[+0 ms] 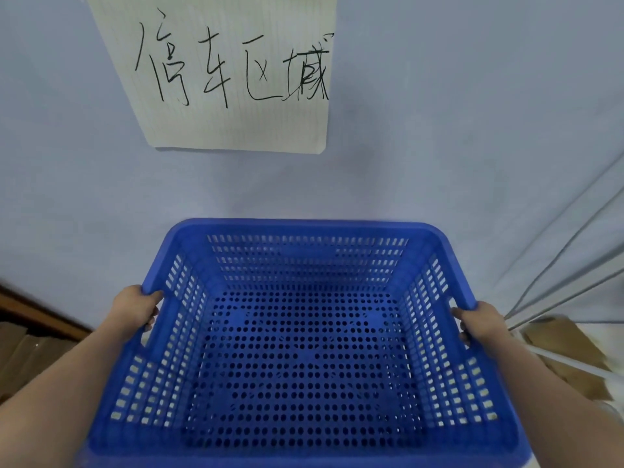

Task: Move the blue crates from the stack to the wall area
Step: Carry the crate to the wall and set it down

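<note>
A blue perforated plastic crate point(304, 228) fills the lower middle of the head view, empty inside, its far rim close to the pale wall point(439, 130). My left hand point(136, 310) grips the crate's left rim at the handle cut-out. On the opposite side, my right hand point(476, 320) grips the right rim the same way. Both forearms run up from the bottom corners. Whatever is under the crate is hidden.
A paper sheet with handwritten characters point(236, 72) hangs on the wall above the crate. A brown wooden edge and boxes point(33, 319) lie at lower left. At the right are a pale curtain point(574, 248) and brown cardboard point(567, 352) on the floor.
</note>
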`<control>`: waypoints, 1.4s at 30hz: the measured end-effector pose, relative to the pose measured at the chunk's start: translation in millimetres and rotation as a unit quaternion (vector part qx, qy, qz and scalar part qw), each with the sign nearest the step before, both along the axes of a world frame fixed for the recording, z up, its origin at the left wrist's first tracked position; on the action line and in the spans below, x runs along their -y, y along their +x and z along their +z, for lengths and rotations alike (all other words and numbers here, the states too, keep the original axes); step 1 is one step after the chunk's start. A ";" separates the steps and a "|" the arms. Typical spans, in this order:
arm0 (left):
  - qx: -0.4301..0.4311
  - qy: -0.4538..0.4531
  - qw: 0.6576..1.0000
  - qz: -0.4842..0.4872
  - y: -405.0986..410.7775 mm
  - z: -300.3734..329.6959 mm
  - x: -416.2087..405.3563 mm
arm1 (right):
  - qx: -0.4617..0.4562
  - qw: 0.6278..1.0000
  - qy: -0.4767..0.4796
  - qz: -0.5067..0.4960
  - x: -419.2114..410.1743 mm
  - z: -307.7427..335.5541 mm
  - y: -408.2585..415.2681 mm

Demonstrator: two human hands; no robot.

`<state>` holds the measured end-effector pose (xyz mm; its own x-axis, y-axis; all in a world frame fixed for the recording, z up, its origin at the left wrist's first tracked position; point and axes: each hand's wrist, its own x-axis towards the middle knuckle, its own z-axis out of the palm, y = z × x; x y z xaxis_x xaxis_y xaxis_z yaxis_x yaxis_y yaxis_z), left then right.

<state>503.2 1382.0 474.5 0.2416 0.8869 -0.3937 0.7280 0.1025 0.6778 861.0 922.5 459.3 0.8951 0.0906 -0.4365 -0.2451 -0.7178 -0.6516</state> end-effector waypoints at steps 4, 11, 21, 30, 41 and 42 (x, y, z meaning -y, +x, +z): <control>-0.022 0.000 1.000 -0.004 2.6 1.6 -0.1 | -0.004 1.000 0.018 -0.011 2.4 -1.4 -3.4; -0.032 0.010 0.999 -0.007 1.0 2.8 0.6 | -0.007 0.999 0.033 -0.014 5.3 2.9 -17.1; -0.022 0.013 1.000 -0.009 -7.0 3.4 5.4 | 0.007 1.000 0.009 -0.010 6.7 12.5 -31.8; -0.029 0.030 0.999 -0.012 -4.0 4.0 11.3 | 0.029 0.998 -0.047 0.013 -2.7 22.1 -20.7; -0.020 0.018 1.000 -0.009 -1.2 4.8 4.4 | 0.043 0.996 -0.082 0.014 -4.2 21.7 -24.3; -0.024 0.021 0.999 -0.009 -1.2 4.3 2.9 | 0.045 0.996 -0.080 0.011 -3.7 21.0 -25.0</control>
<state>502.0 1379.1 478.8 0.2397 0.8982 -0.3685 0.7616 0.0614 0.6451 836.0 926.3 480.3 0.9302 0.0458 -0.3643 -0.1740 -0.8187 -0.5472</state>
